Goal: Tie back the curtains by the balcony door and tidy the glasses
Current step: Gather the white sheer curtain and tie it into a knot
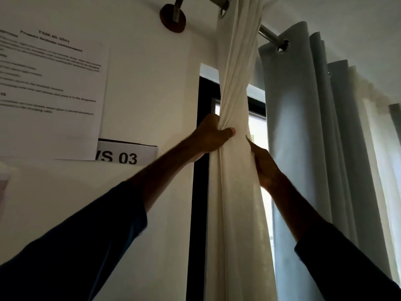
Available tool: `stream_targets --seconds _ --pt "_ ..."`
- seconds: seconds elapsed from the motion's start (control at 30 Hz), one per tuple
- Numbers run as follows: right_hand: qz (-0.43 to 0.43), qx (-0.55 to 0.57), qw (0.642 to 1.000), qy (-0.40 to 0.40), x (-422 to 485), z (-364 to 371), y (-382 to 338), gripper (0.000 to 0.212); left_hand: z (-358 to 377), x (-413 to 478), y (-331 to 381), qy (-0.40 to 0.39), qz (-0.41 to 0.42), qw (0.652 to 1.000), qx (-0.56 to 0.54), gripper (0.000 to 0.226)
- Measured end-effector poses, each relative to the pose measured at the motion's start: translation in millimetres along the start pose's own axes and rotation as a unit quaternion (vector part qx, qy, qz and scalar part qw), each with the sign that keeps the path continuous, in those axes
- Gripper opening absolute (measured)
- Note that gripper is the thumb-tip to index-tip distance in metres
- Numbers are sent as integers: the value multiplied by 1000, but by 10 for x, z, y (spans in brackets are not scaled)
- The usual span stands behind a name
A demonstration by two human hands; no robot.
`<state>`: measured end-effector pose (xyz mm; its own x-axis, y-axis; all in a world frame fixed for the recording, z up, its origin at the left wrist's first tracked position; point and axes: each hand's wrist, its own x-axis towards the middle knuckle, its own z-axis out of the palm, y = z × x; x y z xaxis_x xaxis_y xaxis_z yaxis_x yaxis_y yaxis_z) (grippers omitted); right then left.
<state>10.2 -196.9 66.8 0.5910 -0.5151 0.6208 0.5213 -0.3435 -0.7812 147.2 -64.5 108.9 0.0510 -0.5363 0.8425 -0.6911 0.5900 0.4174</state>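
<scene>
A cream-white curtain (235, 79) hangs from a metal rod (267, 35) in front of the dark-framed balcony door (198, 192). It is gathered into a narrow bunch at mid-height. My left hand (211, 139) is raised and clenched around that bunch from the left, thumb across the front. My right hand (265, 165) presses against the bunch's right side just below, fingers partly hidden behind the cloth. A grey-blue curtain (303, 131) hangs loose to the right on the same rod. No glasses are in view.
The white wall on the left carries a printed task sheet (52, 92) and a sign reading "S 03" (127, 154). A round wooden bracket (173, 17) holds the rod near the ceiling. Bright daylight comes through the door glass (258, 127).
</scene>
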Motion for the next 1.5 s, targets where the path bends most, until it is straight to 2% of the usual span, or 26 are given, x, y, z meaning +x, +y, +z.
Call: stream_targets --seconds 0.1,0.17,0.23,0.4,0.47,0.57,0.63,0.7,0.83,0.93,1.17,1.33,1.5 --pt "3 -62 998 32 2 -62 16 90 -105 27 -46 -1 9 998 61 59" --pt "1 -87 995 55 -1 -117 0 77 -143 19 -76 -2 18 991 135 62" --pt "-17 -120 988 93 -27 -178 -25 57 -112 -31 -109 13 33 977 208 56" --pt "-92 -265 941 187 -242 -237 -10 33 72 -183 -191 41 68 962 261 50" --pt "-133 -333 902 241 -321 -224 73 30 164 -243 -193 43 78 958 272 44" --pt "-185 -443 821 308 -450 -172 231 39 325 -345 -160 68 106 951 283 33" --pt "-221 -493 777 323 -562 -75 323 40 417 -386 -142 81 122 944 297 28" --pt "-256 -522 750 316 -671 57 403 38 507 -422 -131 83 125 935 320 26" --pt "-278 -504 749 328 -858 250 544 34 654 -561 -88 71 123 920 364 21" --pt "-260 -498 755 338 -972 311 672 26 714 -709 -149 46 113 925 359 19" --pt "-220 -483 789 308 -1318 275 1071 14 996 -1176 -515 10 88 942 323 11" --pt "-200 -487 797 296 -1662 275 1456 19 1203 -1555 -817 -21 64 946 316 12" --pt "-155 -482 806 306 -1992 247 1889 15 1418 -1984 -1077 -44 51 949 308 14"
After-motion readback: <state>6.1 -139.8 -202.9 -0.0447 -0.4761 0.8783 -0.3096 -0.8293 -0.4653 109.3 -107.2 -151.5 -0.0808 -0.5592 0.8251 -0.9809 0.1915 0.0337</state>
